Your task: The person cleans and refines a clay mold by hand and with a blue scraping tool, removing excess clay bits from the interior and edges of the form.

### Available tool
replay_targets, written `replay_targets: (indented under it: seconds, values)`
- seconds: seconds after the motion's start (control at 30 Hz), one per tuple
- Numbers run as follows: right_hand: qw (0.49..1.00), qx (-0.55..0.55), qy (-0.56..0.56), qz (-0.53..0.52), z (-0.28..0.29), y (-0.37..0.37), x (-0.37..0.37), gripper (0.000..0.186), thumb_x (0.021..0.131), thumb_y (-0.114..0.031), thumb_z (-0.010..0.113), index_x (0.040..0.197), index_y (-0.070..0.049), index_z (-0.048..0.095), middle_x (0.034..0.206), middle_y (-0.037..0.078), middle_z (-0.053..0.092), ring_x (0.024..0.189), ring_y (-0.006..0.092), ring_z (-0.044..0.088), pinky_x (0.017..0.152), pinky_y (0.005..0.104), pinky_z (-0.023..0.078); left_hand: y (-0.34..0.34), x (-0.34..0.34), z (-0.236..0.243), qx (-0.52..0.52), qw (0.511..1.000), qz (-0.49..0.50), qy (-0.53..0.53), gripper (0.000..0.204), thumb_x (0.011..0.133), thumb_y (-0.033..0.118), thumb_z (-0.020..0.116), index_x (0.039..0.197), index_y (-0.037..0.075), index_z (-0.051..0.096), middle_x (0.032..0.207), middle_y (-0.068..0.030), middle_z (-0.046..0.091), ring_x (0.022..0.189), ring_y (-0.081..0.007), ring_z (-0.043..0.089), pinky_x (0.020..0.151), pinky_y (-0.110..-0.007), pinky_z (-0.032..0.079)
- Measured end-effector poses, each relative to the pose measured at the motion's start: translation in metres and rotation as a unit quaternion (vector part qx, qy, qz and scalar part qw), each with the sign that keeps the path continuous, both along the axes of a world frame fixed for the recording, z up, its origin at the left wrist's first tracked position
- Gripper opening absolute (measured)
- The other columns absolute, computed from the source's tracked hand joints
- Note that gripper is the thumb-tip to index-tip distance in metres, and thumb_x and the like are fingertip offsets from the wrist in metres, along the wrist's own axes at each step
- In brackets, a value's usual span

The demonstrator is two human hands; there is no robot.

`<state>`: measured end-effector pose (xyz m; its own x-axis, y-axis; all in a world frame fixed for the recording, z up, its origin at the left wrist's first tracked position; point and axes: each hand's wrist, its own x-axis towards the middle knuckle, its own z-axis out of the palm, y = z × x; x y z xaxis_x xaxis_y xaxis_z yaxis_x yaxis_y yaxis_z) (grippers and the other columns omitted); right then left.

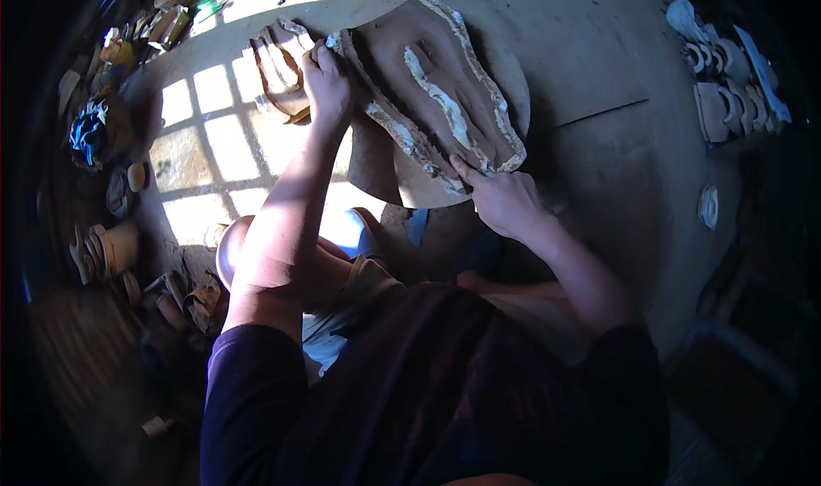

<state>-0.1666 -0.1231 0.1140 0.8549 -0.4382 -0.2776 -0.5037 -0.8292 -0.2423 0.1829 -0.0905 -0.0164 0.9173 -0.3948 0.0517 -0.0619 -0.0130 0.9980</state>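
my left hand pinches the far edge of the clay slab on the round board; my right hand presses open-fingered its near edge. i think next needs careful, even trimming.

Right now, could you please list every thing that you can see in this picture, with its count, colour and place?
clay slab: one, brown with pale edges, on the round board at top centre
round board: one, tan, under the slab
smaller clay piece: one, brown, left of the slab
floor: one, grey-brown, with sunlit window squares at left
pale shaped pieces: several, white and tan, far right
pots and small items: several, mixed colours, along the left edge
left hand: one, on the slab's upper left edge
right hand: one, finger on the slab's lower edge
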Motion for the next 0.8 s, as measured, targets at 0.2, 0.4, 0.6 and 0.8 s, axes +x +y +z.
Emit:
replay_targets:
  seconds: [0.2,0.4,0.6,0.8]
  values:
    - [0.993,-0.022,0.115,0.006,0.011,0.002,0.0,0.061,0.094,-0.013,0.053,0.153,-0.029,0.056,0.083,0.017,0.074,0.069,0.0385,0.072,0.07,0.0512,0.059,0.002,-0.003,-0.002,-0.041,0.999,-0.013,0.01,0.038,0.112,0.024,0.046,0.129,-0.008,0.058,0.113,-0.0171,0.067,0.105,-0.0242,0.063,0.097,-0.036,0.049]
    - [0.986,0.055,-0.152,0.03,0.017,-0.029,0.024,0.033,0.095,-0.011,0.059,0.122,-0.013,0.078,0.086,0.017,0.07,0.084,0.0352,0.073,0.076,0.0482,0.058,0.002,-0.006,0.014,-0.033,0.999,-0.004,-0.01,0.029,0.112,0.024,0.045,0.113,-0.003,0.057,0.095,-0.0084,0.059,0.088,-0.0166,0.055,0.081,-0.031,0.046]
    - [0.983,-0.027,-0.083,0.163,0.004,-0.034,0.029,0.031,0.094,-0.016,0.063,0.121,-0.011,0.076,0.088,0.009,0.064,0.074,0.0304,0.07,0.066,0.0469,0.056,0.004,0.0,0.008,-0.02,1.0,-0.014,0.0,0.042,0.111,0.026,0.046,0.131,-0.01,0.058,0.115,-0.0201,0.069,0.106,-0.0274,0.066,0.099,-0.038,0.05]
    - [0.976,-0.049,-0.152,0.146,-0.016,-0.02,0.001,0.029,0.094,-0.009,0.06,0.118,-0.008,0.076,0.087,0.006,0.064,0.072,0.0266,0.07,0.061,0.0436,0.057,0.002,0.001,0.007,0.016,1.0,-0.007,-0.005,0.042,0.111,0.026,0.046,0.13,-0.01,0.058,0.113,-0.02,0.069,0.104,-0.0271,0.066,0.097,-0.038,0.05]
